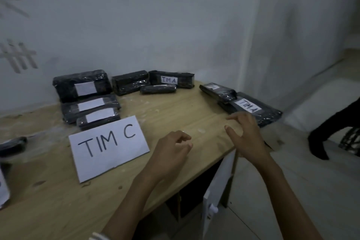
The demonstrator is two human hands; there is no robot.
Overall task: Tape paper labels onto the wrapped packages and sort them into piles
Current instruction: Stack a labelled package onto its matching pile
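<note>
Black wrapped packages lie in groups on the wooden table (175, 111). At the left back, a pile of three (85, 95) carries white paper labels, just behind a large white sheet reading "TIM C" (109, 147). At the back middle, a package labelled "TIM A" (171, 79) lies beside two unlabelled ones (129, 82). At the right edge, a flat package marked "TIM A" (251, 107) has a smaller one (218, 89) on it. My left hand (171, 148) hovers over the table with loosely curled fingers, holding nothing. My right hand (243, 132) hovers near the right pile, fingers spread and empty.
Another dark package (12, 145) and a white sheet's corner (3, 187) sit at the far left edge. A wall runs behind the table. A white cabinet door (216, 187) hangs open under the table's right end. A person's dark leg (331, 126) stands on the floor at the right.
</note>
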